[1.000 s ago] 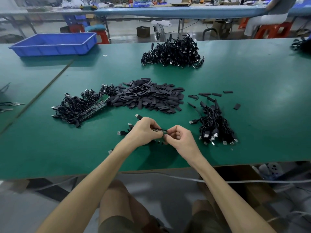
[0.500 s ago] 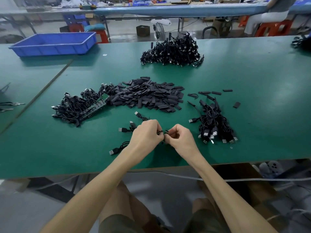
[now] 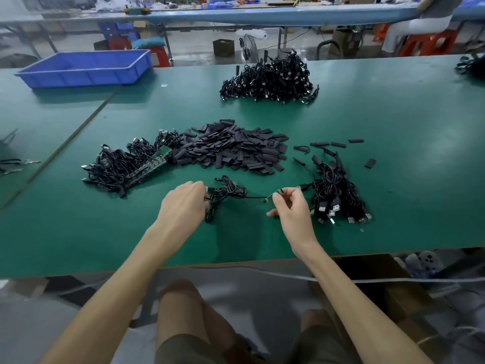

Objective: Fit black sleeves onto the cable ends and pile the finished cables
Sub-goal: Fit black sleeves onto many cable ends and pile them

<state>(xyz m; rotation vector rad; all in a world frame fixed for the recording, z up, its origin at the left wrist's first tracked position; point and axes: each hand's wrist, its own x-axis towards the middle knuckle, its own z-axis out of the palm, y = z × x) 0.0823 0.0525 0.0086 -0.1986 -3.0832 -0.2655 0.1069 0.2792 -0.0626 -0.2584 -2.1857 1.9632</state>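
Cable (image 3: 237, 193) — coil in left fingers (image 3: 198, 185), board end between right fingers (image 3: 286, 192)

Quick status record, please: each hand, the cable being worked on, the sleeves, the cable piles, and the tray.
left hand: grips the coiled part of the cable
right hand: pinches the cable's green board end; no sleeve seen on it
sleeves: loose heap behind the hands
left pile: cables with bare green boards, touching the sleeves
right pile: cables beside the right hand, several with sleeves on
far pile: more cables, near the far edge
tray: blue, far left
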